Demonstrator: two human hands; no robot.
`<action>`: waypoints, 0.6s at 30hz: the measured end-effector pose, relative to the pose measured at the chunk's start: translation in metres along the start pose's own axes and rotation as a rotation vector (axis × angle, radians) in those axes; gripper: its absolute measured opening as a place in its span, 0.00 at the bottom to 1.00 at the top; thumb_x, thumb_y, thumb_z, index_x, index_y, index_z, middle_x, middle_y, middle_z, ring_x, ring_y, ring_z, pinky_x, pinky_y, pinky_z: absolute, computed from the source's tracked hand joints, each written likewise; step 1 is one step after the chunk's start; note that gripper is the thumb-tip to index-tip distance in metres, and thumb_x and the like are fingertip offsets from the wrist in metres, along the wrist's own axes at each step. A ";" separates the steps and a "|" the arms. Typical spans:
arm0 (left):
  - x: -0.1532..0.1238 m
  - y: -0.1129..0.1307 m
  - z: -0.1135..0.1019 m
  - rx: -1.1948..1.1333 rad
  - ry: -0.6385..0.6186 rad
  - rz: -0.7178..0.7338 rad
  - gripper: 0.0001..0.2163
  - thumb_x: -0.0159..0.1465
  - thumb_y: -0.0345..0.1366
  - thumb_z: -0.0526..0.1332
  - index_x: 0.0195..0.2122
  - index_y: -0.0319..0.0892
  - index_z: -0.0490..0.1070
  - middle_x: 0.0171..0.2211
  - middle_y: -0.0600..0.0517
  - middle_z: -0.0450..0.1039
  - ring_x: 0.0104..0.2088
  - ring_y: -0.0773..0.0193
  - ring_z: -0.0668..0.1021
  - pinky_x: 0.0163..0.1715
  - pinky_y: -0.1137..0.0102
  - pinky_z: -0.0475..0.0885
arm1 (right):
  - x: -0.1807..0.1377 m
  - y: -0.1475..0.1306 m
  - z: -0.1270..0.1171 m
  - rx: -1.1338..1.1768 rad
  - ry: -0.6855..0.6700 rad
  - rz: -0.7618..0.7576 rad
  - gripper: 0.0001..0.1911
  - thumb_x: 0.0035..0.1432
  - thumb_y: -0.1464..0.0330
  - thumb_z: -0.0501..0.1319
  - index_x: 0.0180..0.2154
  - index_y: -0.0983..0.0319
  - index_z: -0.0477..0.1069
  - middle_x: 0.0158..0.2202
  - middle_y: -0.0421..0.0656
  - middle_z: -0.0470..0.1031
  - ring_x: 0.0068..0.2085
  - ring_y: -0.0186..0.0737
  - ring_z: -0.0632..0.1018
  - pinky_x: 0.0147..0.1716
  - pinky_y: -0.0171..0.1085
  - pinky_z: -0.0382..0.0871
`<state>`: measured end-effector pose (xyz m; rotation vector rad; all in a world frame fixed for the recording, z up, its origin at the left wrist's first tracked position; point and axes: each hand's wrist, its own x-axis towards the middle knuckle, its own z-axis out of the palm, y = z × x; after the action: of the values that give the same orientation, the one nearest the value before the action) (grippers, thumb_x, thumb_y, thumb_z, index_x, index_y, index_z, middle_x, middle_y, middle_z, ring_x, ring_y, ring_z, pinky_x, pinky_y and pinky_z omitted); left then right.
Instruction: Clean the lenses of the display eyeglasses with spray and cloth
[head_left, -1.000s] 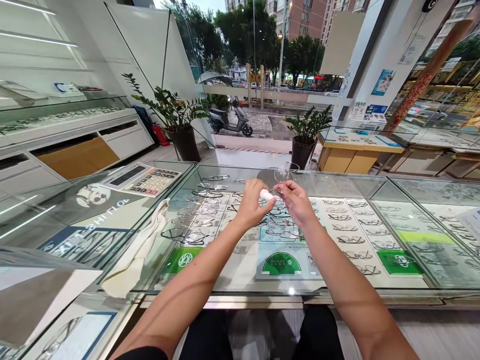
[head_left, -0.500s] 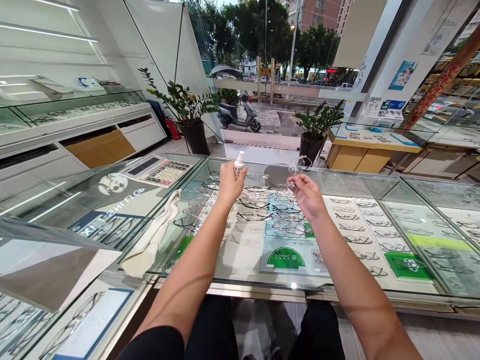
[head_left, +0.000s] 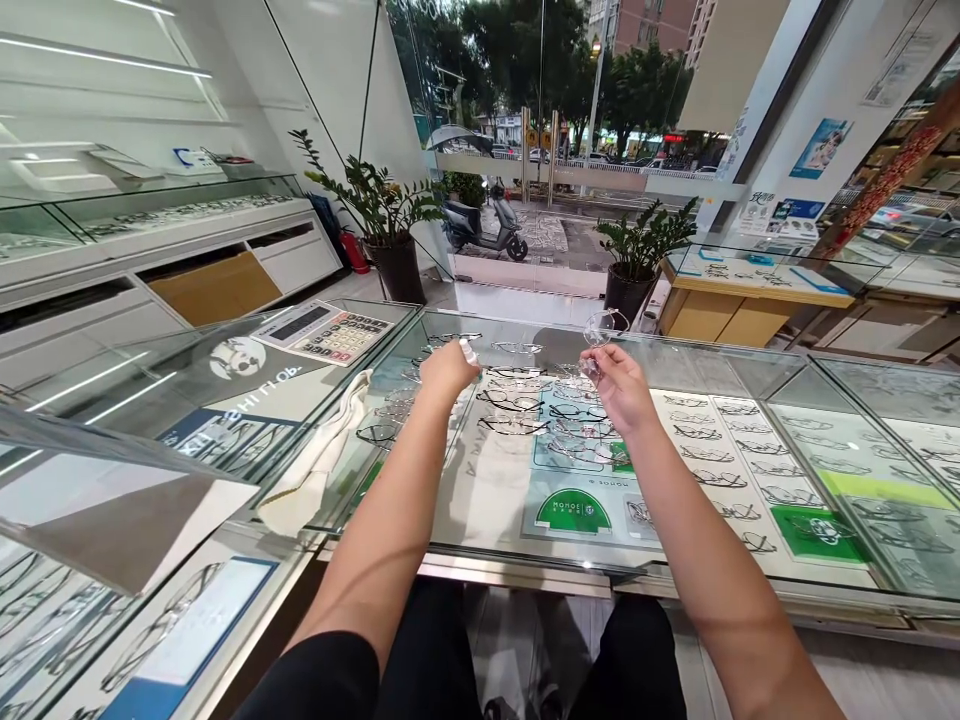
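Note:
My left hand (head_left: 447,372) is wrapped round a small white spray bottle (head_left: 469,352), whose top leans to the right out of my fist. Most of the bottle is hidden by my fingers. In my right hand (head_left: 621,385) I pinch a pair of thin-rimmed glasses (head_left: 602,328), one round clear lens standing up above my fingertips. Both hands are over the far part of the glass display counter (head_left: 465,520). Several eyeglass frames (head_left: 514,427) lie in rows below and between my hands.
A cream cloth (head_left: 319,455) lies on the glass to my left, near a large calculator (head_left: 322,332). At the near left is a grey-and-white panel (head_left: 127,530). Potted plants (head_left: 397,265) stand beyond the counter, before the glass front. More frames (head_left: 705,478) fill the case at right.
My left hand has lowered slightly and turned, tipping the spray bottle from upright to leaning right. My right hand still holds the glasses in nearly the same place. The view has shifted slightly.

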<state>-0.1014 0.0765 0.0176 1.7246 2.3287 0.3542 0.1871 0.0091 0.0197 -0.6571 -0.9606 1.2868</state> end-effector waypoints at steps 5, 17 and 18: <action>-0.001 0.003 -0.001 0.030 -0.036 -0.018 0.21 0.60 0.44 0.72 0.52 0.43 0.75 0.56 0.40 0.80 0.57 0.43 0.81 0.52 0.58 0.75 | 0.000 0.000 0.001 0.004 -0.005 -0.003 0.14 0.48 0.58 0.80 0.32 0.55 0.80 0.39 0.40 0.83 0.44 0.39 0.79 0.46 0.39 0.75; -0.035 0.009 -0.032 -0.148 0.354 0.056 0.35 0.56 0.52 0.75 0.59 0.38 0.70 0.61 0.33 0.72 0.64 0.32 0.70 0.62 0.47 0.66 | 0.000 -0.004 0.001 0.024 -0.002 -0.022 0.15 0.48 0.57 0.80 0.33 0.55 0.80 0.39 0.40 0.83 0.43 0.39 0.79 0.47 0.39 0.75; -0.052 0.011 -0.039 -0.260 0.477 0.112 0.30 0.60 0.50 0.73 0.58 0.40 0.70 0.62 0.34 0.71 0.65 0.34 0.69 0.63 0.46 0.65 | 0.000 -0.005 0.001 0.030 0.003 -0.029 0.16 0.47 0.57 0.81 0.33 0.55 0.80 0.39 0.40 0.83 0.42 0.39 0.79 0.47 0.39 0.75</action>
<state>-0.0891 0.0277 0.0593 1.7915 2.3435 1.1455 0.1888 0.0080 0.0241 -0.6195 -0.9434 1.2725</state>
